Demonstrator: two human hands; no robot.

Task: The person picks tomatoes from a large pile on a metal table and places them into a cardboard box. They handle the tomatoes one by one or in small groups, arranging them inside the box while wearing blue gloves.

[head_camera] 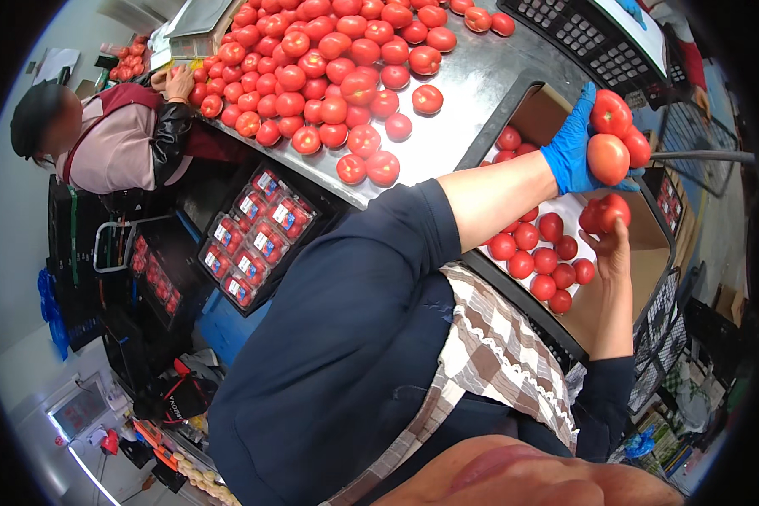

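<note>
My left hand, in a blue glove, holds several tomatoes in a cluster above a cardboard-lined crate. Just below it in the picture, my bare right hand has its fingers around a tomato, with another tomato against it; whether that one is gripped too is partly hidden. Inside the crate, smaller round tomatoes lie on a white liner, some of them under my left forearm. Beyond my left arm, a large heap of tomatoes covers much of a metal table.
A black plastic crate stands at the table's far right. On the left, a co-worker reaches into the heap. Below the table edge, a black crate holds labelled clear packs of tomatoes. A metal bar extends right of my left hand.
</note>
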